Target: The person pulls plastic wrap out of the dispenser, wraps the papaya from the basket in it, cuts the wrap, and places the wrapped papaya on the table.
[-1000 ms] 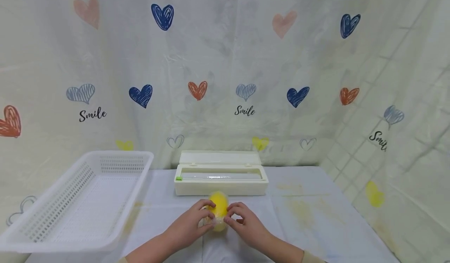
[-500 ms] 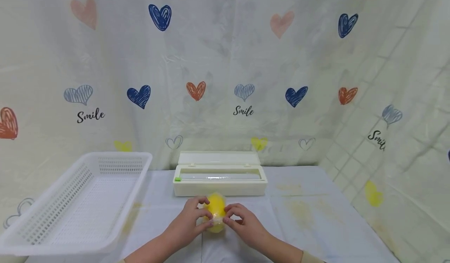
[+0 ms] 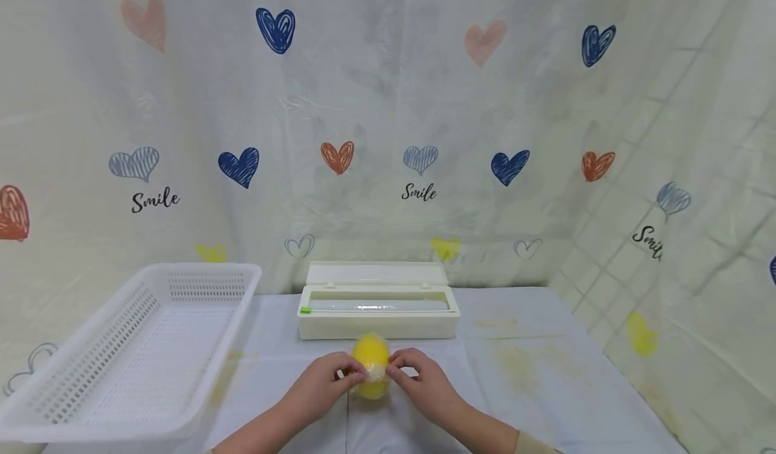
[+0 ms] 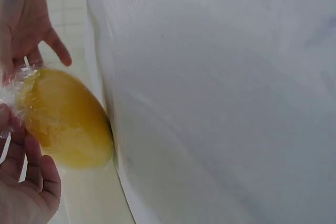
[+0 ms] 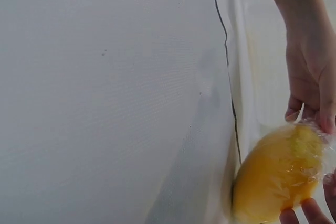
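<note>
A yellow, oval, mango-like fruit [image 3: 370,351] lies on the cloth in front of me, covered in clear plastic wrap [image 3: 376,372]. My left hand [image 3: 327,383] pinches the wrap at the fruit's left side with thumb and forefinger. On the opposite side, my right hand [image 3: 427,388] pinches the wrap between thumb and index finger. In the left wrist view the film [image 4: 23,90] bunches up between both hands on top of the fruit [image 4: 73,121]. Part of the fruit's upper end is hidden by fingers in the right wrist view.
Behind the fruit stands a long cream box [image 3: 378,327] with its lid raised and a roll of film [image 3: 376,304] inside. A white perforated plastic basket [image 3: 227,353] is at the left. A heart-print curtain [image 3: 376,225] hangs along the back of the white-clothed table [image 3: 515,407].
My left fingers have come down from the fruit's upper left side and drawn together onto the wrap. The right hand keeps its pinch nearly in place. The fruit shows more fully.
</note>
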Motion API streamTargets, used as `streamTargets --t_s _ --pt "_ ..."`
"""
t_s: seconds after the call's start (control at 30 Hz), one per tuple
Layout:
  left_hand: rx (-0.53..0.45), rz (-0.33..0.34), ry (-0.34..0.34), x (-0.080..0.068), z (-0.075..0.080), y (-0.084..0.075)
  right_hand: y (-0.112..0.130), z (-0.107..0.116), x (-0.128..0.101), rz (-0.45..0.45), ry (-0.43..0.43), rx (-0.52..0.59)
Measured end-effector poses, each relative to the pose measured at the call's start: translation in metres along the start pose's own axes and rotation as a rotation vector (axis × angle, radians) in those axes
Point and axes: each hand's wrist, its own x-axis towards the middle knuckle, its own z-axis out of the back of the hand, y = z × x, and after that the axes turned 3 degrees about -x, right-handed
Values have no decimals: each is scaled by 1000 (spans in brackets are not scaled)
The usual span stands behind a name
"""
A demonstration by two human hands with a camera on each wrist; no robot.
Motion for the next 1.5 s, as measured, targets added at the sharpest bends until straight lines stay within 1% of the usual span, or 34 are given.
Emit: streamTargets --t_s 0.13,0.3,0.33,0.47,0.57,0.63,0.7,0.77,0.83,0.93,1.0,1.07,1.13,1.2,1.33,1.5 --pt "-32 83 -35 0 -5 -4 2 -1 2 -26 -31 7" --pt "-36 140 -49 0 -10 -11 1 -3 5 -51 -79 10" --pt "-33 143 -49 0 -11 -12 0 -4 5 -51 -90 16" --pt "-106 190 -51 1 -11 -9 -4 -5 9 -80 -102 13" --pt "-133 228 -57 2 -9 -8 -9 -3 11 -132 -71 -5" --pt "-111 243 -63 4 -7 -7 -13 -3 11 -166 -46 -9" --pt "-96 247 -56 6 -5 -4 -15 -2 11 -179 -30 0" --pt "-99 244 -30 9 -3 -1 -17 -2 11 -181 -18 19" --pt "-128 244 13 10 0 4 -18 -2 11 -174 -5 49" --pt "-171 226 76 12 3 11 -19 -1 11 -154 9 109" --pt "-191 208 98 13 5 14 -19 0 10 -139 20 143" --pt "-211 202 109 14 6 15 -19 1 10 -130 38 155" --pt "-227 220 114 16 7 17 -19 3 11 -129 66 151" --pt "-240 258 124 18 6 17 -20 6 12 -137 94 142" --pt "-234 316 137 20 5 18 -22 11 16 -163 149 158" --pt "-229 342 139 21 4 18 -25 17 19 -191 231 190"
